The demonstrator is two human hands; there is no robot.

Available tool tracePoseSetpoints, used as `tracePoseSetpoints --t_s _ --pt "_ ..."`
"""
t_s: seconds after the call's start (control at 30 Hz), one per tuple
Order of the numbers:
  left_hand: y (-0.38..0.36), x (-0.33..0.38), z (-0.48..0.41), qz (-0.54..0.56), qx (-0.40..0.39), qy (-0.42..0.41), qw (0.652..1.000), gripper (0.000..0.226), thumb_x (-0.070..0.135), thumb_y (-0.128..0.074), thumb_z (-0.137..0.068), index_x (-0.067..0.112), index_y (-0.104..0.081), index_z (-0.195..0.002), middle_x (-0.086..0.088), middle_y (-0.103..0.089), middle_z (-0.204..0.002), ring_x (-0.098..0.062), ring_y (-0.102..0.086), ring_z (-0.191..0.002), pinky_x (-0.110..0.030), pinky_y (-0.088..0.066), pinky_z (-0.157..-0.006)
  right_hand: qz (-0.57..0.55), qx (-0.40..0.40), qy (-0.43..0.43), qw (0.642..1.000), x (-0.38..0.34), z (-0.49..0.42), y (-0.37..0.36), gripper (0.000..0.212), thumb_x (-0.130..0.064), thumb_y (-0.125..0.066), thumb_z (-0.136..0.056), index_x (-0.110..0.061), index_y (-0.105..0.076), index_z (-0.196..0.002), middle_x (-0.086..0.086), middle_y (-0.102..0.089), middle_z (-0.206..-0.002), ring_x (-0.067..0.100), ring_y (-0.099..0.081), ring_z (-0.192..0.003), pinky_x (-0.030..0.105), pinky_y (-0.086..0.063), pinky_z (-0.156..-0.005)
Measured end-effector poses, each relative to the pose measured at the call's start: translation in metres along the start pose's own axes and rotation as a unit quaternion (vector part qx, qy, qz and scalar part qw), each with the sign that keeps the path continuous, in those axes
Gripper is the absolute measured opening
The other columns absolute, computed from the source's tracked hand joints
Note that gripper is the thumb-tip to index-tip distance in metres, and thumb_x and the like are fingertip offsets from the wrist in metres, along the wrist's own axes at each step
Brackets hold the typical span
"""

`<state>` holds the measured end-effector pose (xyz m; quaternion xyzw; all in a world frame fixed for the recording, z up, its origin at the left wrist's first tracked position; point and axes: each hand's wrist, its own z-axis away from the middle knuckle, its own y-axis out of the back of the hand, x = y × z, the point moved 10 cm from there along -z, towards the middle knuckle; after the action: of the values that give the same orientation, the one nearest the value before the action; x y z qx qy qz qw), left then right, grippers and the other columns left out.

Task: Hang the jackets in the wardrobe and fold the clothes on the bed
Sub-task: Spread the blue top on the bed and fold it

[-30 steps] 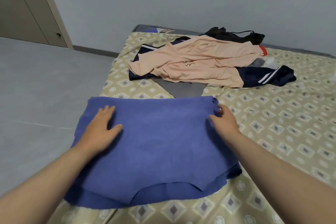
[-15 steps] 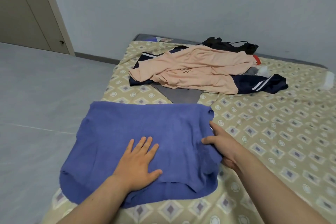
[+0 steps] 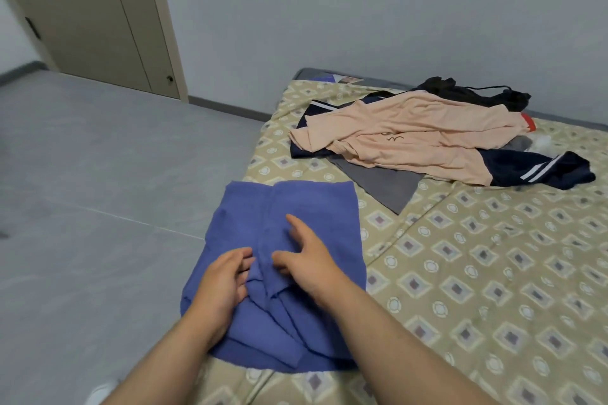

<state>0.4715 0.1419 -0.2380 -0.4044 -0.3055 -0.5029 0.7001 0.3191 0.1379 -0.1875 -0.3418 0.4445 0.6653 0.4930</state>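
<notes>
While left hand (image 3: 223,283) pinches a ridge in the blue cloth (image 3: 296,207) and right hand (image 3: 309,263) presses spread, fold's half-done; probably needs smoothing next.

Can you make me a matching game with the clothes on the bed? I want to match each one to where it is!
Things:
1. blue cloth
2. peach top
3. grey cloth
4. black clothes

Places:
A. farthest back, near the wall
B. poking out from under the peach top
C. under the left hand and right hand
D. lying on top of the navy striped clothes

Right pairs: 1-C, 2-D, 3-B, 4-A.
</notes>
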Motion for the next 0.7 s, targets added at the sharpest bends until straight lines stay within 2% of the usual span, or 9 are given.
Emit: tracePoseSetpoints --t_s 0.1,0.17,0.23,0.27,0.33,0.4,0.53,0.63,0.7 --pt "-0.007 0.004 -0.012 0.024 -0.017 0.045 0.999 0.018 0.012 -0.042 -0.101 0.007 -0.059 -0.096 -0.012 -0.074 -0.077 -0.020 -0.072 -0.064 -0.027 -0.056 -0.053 0.054 0.102 -0.001 0.993 0.030 0.016 0.014 0.052 -0.024 -0.064 -0.086 -0.030 -0.050 -0.136 -0.008 -0.056 -0.131 0.013 -0.060 -0.113 0.035 -0.048 -0.101" --pt "-0.024 0.012 -0.019 -0.035 -0.071 0.061 0.995 0.024 0.010 -0.042 -0.099 0.008 -0.063 -0.087 -0.009 -0.074 -0.072 -0.019 -0.071 -0.061 -0.025 -0.054 -0.050 0.182 0.093 0.019 0.979 0.032 0.026 0.005 0.059 -0.054 -0.065 -0.078 -0.029 -0.054 -0.130 -0.011 -0.055 -0.123 0.011 -0.056 -0.112 0.029 -0.046 -0.098" --pt "-0.040 0.020 -0.030 -0.100 -0.110 0.069 0.986 0.026 0.011 -0.046 -0.098 0.010 -0.062 -0.077 -0.007 -0.069 -0.071 -0.018 -0.066 -0.060 -0.025 -0.052 -0.053 0.305 0.059 0.037 0.950 0.029 0.029 -0.016 0.067 -0.076 -0.058 -0.064 -0.034 -0.053 -0.116 -0.014 -0.049 -0.109 0.013 -0.054 -0.103 0.029 -0.045 -0.084" --pt "-0.045 0.024 -0.037 -0.133 -0.117 0.070 0.982 0.024 0.012 -0.050 -0.097 0.012 -0.059 -0.075 -0.007 -0.064 -0.072 -0.019 -0.062 -0.063 -0.027 -0.049 -0.057 0.347 0.059 0.046 0.935 0.027 0.029 -0.024 0.060 -0.075 -0.057 -0.064 -0.032 -0.050 -0.107 -0.012 -0.048 -0.103 0.016 -0.054 -0.097 0.031 -0.044 -0.077" --pt "-0.053 0.028 -0.051 -0.178 -0.126 0.081 0.972 0.015 0.012 -0.055 -0.096 0.009 -0.061 -0.083 -0.009 -0.068 -0.082 -0.022 -0.063 -0.078 -0.033 -0.048 -0.070 0.382 0.079 0.067 0.918 0.020 0.026 -0.032 0.034 -0.051 -0.058 -0.079 -0.026 -0.048 -0.100 -0.003 -0.050 -0.102 0.025 -0.055 -0.092 0.036 -0.042 -0.071" --pt "-0.063 0.028 -0.059 -0.168 -0.148 0.109 0.969 0.010 0.010 -0.059 -0.095 0.004 -0.066 -0.096 -0.010 -0.075 -0.096 -0.024 -0.071 -0.093 -0.036 -0.055 -0.085 0.337 0.099 0.078 0.933 0.018 0.023 -0.027 0.008 -0.023 -0.052 -0.087 -0.024 -0.045 -0.083 0.002 -0.054 -0.095 0.028 -0.055 -0.089 0.033 -0.035 -0.067" --pt "-0.076 0.036 -0.067 -0.217 -0.180 0.088 0.955 0.020 0.005 -0.065 -0.088 0.008 -0.066 -0.108 -0.008 -0.074 -0.105 -0.024 -0.071 -0.096 -0.038 -0.058 -0.083 0.227 0.093 0.134 0.960 0.001 0.030 -0.030 0.030 -0.007 -0.048 -0.082 -0.032 -0.041 -0.067 -0.004 -0.047 -0.075 0.012 -0.043 -0.071 0.022 -0.033 -0.062" --pt "-0.067 0.067 -0.070 -0.277 -0.138 -0.018 0.951 0.024 -0.004 -0.058 -0.078 0.008 -0.064 -0.099 -0.003 -0.065 -0.087 -0.019 -0.061 -0.079 -0.030 -0.050 -0.069 0.179 0.065 0.203 0.961 -0.024 0.036 -0.054 0.031 -0.009 -0.045 -0.080 -0.040 -0.047 -0.079 -0.008 -0.045 -0.075 0.006 -0.045 -0.072 0.015 -0.035 -0.063" --pt "-0.046 0.088 -0.069 -0.251 -0.091 -0.064 0.962 0.027 -0.003 -0.052 -0.070 0.003 -0.062 -0.095 -0.004 -0.056 -0.075 -0.016 -0.051 -0.067 -0.026 -0.041 -0.059 0.171 0.027 0.232 0.957 -0.037 0.037 -0.078 0.025 -0.010 -0.044 -0.082 -0.028 -0.057 -0.094 -0.004 -0.048 -0.081 0.009 -0.046 -0.076 0.019 -0.038 -0.066"
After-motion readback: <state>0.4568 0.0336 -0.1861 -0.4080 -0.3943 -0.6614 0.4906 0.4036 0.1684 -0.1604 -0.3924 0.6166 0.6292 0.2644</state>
